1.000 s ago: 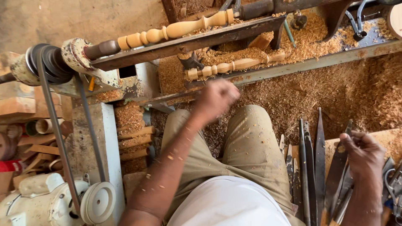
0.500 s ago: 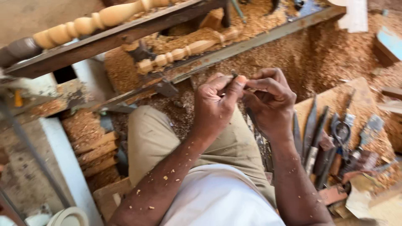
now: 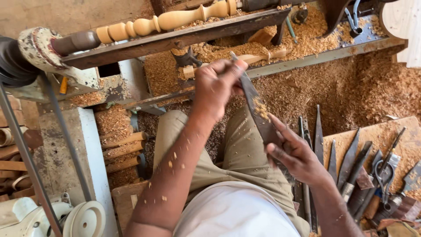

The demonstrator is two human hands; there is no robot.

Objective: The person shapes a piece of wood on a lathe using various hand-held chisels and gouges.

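The left hand point(image 3: 217, 85) pinched the upper end of a long flat chisel point(image 3: 258, 112) between closed fingers, while the right hand point(image 3: 296, 153) gripped its lower end, fingers wrapped around the blade. Held this way, slanting over the person's lap, the tool seemed steadied at both ends, perhaps for a look at its edge; shavings clung to its face. Beyond it, a turned wooden spindle point(image 3: 166, 22) sat mounted in the lathe point(image 3: 52, 52) above a metal tool rest point(image 3: 175, 41). Sawdust point(image 3: 351, 87) carpeted the floor. More chisels point(image 3: 346, 162) lay on a wooden board point(image 3: 394, 131) at the right.
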